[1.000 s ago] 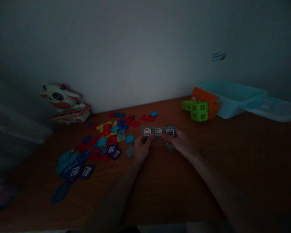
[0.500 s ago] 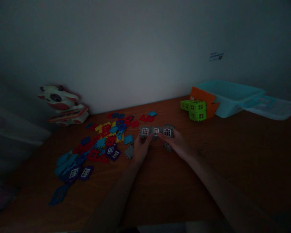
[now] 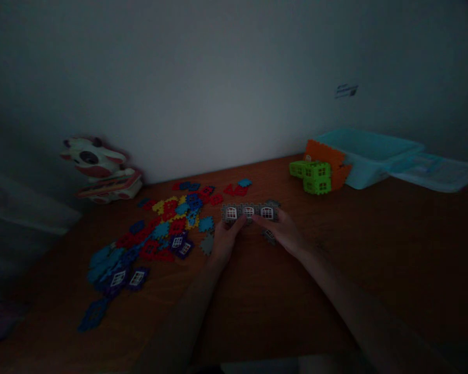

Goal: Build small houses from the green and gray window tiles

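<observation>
Between my hands is a row of three grey window tiles (image 3: 240,212), joined edge to edge, each with a white arched window frame. My left hand (image 3: 226,238) grips the row from below, its thumb on the front near the middle tile. My right hand (image 3: 284,228) closes on the right end, its thumb pressing close to the joint between the middle and right tiles. Another grey window tile (image 3: 270,236) shows partly under my right hand. Just left of my left hand lies a plain grey tile (image 3: 207,244).
Red, blue, yellow and purple interlocking tiles (image 3: 177,226) are scattered on the wooden table (image 3: 257,311). A toy cow with a keyboard (image 3: 101,169) stands at the far left. At the back right are a green and orange tile building (image 3: 317,178), a blue plastic bin (image 3: 368,156) and a clear lid (image 3: 439,171).
The row of grey window tiles has shifted very slightly left and is a little more level. Both hands keep their hold on it.
</observation>
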A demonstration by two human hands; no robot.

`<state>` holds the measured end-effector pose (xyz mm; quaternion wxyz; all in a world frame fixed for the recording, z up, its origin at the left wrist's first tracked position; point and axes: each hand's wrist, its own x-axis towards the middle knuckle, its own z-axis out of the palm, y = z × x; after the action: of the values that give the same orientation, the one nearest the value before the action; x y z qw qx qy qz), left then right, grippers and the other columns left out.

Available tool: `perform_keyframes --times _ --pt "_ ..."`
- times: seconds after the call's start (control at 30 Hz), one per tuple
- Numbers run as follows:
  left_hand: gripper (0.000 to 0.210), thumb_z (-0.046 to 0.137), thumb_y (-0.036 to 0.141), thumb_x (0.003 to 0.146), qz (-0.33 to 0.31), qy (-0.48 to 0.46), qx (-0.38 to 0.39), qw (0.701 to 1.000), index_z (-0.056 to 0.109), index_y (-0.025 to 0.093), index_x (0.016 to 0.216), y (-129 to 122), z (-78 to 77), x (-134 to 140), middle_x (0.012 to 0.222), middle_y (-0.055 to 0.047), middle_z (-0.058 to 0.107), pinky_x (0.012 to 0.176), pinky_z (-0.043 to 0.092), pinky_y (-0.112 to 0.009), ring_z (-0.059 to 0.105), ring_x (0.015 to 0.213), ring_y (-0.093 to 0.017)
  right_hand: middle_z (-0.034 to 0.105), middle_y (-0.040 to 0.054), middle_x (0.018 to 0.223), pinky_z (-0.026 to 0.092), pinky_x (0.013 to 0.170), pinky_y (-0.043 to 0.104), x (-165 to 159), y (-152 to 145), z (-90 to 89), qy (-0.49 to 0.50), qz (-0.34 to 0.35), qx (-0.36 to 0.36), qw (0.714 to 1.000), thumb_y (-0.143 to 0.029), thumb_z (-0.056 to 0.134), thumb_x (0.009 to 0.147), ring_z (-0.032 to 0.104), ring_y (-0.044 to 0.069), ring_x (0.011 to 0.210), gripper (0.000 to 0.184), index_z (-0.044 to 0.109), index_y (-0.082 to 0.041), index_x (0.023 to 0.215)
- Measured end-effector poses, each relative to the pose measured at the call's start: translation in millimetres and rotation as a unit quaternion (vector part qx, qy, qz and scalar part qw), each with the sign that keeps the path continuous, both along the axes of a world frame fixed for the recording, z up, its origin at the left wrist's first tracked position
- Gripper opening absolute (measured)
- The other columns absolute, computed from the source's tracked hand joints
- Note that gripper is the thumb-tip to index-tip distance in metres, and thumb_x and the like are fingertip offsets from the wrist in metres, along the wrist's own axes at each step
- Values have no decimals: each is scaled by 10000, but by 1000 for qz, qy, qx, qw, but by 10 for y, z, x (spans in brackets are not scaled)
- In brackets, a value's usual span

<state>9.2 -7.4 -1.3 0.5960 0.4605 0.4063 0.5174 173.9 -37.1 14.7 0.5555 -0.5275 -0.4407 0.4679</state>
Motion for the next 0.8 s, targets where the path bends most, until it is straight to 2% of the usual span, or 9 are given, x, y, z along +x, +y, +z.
perform_keyframes --times 0.13,0.23,0.3,0.37,0.43,0.5,0.57,0.7,0.8 --pt "322 857 415 696 3 -22 -11 1000 765 163 873 11 -16 1 940 -60 784 832 527 -306 713 857 -204 692 14 817 495 683 318 3 8 -23 -14 21 10 1000 -509 783 722 642 198 766 352 631 -218 850" --pt "278 874 372 677 12 -73 -31 997 747 163 809 40 -22 5 821 -27 762 738 512 -250 685 745 -149 718 40 920 525 739 344 20 24 -59 -33 40 30 998 -489 773 744 672 218 834 368 628 -218 948" --pt "263 886 341 658 26 -125 -53 990 728 162 767 62 -6 6 746 1 731 677 497 -219 653 671 -112 719 63 1006 535 786 368 50 30 -82 -106 36 64 992 -454 778 756 681 234 890 399 620 -217 1036" --pt "251 892 297 642 47 -181 -80 979 714 166 761 81 19 5 721 23 709 629 481 -200 628 624 -86 707 88 1048 526 843 403 98 25 -88 -254 34 113 960 -431 800 754 674 265 950 423 625 -211 1070" --pt "237 886 260 643 68 -218 -99 969 702 169 761 95 46 0 716 38 694 588 463 -187 613 596 -70 691 108 1057 509 887 432 161 8 -74 -398 49 155 903 -456 811 756 658 298 997 420 644 -202 1045" --pt "216 872 234 658 83 -236 -106 962 695 171 766 103 70 -4 715 44 685 564 449 -179 607 586 -59 672 116 1063 505 895 438 239 -14 -44 -475 74 171 860 -527 790 769 651 308 1003 420 663 -198 998" --pt "194 856 219 675 92 -241 -112 960 693 169 768 105 89 -6 705 46 678 555 445 -177 601 577 -54 653 114 1068 514 869 425 332 -36 -10 -502 95 160 845 -592 783 751 653 295 964 454 677 -199 951" --pt "185 849 208 681 98 -244 -121 957 681 168 749 96 112 -3 698 38 676 550 440 -183 595 571 -57 640 97 1105 522 829 408 531 -52 29 -494 178 109 844 -617 874 600 644 289 951 572 693 -221 971" --pt "204 856 218 675 98 -244 -118 958 662 171 715 88 107 1 688 39 665 555 438 -190 591 574 -63 636 84 1133 521 840 385 624 -40 28 -468 205 94 854 -530 890 632 634 275 987 555 685 -233 1054"
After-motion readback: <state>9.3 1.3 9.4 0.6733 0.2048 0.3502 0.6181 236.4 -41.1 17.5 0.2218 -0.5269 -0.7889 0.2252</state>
